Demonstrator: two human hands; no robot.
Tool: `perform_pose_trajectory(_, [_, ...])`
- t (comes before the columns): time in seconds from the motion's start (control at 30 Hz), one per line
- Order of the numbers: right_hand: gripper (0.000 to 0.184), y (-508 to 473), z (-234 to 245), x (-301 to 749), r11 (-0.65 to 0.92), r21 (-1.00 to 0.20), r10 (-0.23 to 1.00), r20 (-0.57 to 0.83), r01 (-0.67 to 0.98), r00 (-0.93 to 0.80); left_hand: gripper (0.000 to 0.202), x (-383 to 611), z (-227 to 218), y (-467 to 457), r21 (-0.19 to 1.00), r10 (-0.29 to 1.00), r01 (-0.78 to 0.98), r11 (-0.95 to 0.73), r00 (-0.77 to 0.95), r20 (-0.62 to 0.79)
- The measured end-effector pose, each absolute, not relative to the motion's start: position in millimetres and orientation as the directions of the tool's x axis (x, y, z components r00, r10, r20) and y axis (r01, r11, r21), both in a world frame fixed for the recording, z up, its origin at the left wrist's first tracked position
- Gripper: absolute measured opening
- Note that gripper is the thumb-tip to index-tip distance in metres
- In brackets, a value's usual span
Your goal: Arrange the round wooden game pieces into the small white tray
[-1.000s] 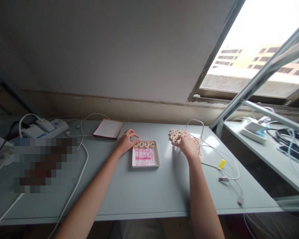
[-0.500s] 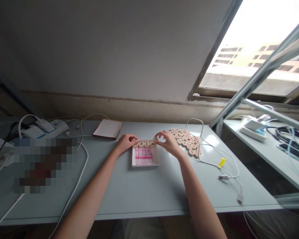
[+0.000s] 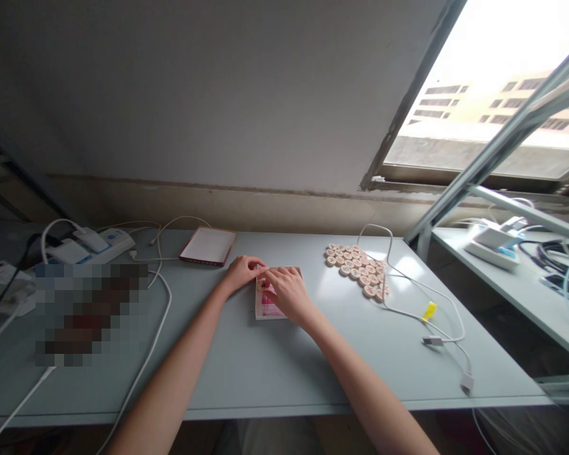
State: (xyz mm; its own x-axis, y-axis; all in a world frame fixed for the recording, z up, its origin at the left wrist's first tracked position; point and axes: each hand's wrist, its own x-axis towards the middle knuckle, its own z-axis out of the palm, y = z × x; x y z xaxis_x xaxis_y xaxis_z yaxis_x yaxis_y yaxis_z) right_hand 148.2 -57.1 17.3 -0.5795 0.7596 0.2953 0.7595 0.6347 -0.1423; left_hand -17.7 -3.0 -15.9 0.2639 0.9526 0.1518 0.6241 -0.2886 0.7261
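Note:
My left hand (image 3: 243,272) is closed on the far left corner of a shallow white box (image 3: 258,312) with pink lines drawn on its floor. Over that box lies my right hand (image 3: 288,292), its fingers stretched to the left and its thumb apart from them. Beneath the right fingers is a row of round wooden Chinese chess pieces. One chess piece (image 3: 263,284) shows at the left end, while the others are hidden by the hand. To the right, several more chess pieces (image 3: 355,263) lie flat, packed together on the table.
A red-edged box lid (image 3: 207,245) lies open side up at the back left. White cables (image 3: 420,319) with a yellow tag (image 3: 429,311) run along the right of the table (image 3: 246,373). Power strips (image 3: 109,245) stand at the left, beside a blurred patch.
My right hand has moved left from the right end of the row and now covers most of the box. The left hand stays at the box's far left corner.

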Motion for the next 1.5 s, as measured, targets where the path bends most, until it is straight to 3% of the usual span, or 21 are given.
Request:
perform_pose_trajectory(0.37, [0.016,-56,17,151,0.669,-0.09,0.722,0.315,0.737,-0.617,0.029,-15,-12,-6,0.706,0.957,0.649,-0.283,0.239,0.164])
perform_pose_trajectory(0.47, [0.023,-55,18,153,0.638,-0.089,0.742,0.333,0.765,-0.581,0.03,-16,-13,-6,0.703,0.962,0.659,-0.268,0.228,0.153])
perform_pose_trajectory(0.63, [0.012,-51,18,158,0.63,-0.125,0.76,0.303,0.767,-0.575,0.031,-16,-9,-9,0.725,0.958,0.632,-0.275,0.247,0.148])
perform_pose_trajectory(0.97, [0.016,-48,19,162,0.612,-0.161,0.784,0.256,0.774,-0.566,0.036,-16,-10,-8,0.713,0.953,0.639,-0.288,0.266,0.147])
perform_pose_trajectory(1.07, [0.018,-41,25,177,0.494,-0.135,0.853,0.264,0.859,-0.45,0.037,-17,-12,-7,0.694,0.952,0.658,-0.293,0.268,0.148])
perform_pose_trajectory(1.17, [0.018,-32,29,202,0.186,-0.021,0.927,0.335,0.982,-0.169,0.038,-17,-12,-7,0.683,0.955,0.672,-0.287,0.26,0.146])
perform_pose_trajectory(1.27, [0.018,-26,26,226,-0.083,0.073,0.931,0.362,0.994,0.052,0.037,-17,-12,-7,0.682,0.956,0.673,-0.286,0.246,0.159])
perform_pose_trajectory(1.37, [0.017,-21,19,238,-0.149,0.091,0.936,0.336,0.985,0.11,0.035,-16,-15,-6,0.694,0.959,0.664,-0.279,0.226,0.17])
perform_pose_trajectory(1.5, [0.019,-17,12,239,-0.16,-0.022,0.955,0.25,0.987,0.16,0.034,-16,-19,-2,0.708,0.961,0.649,-0.277,0.187,0.205])
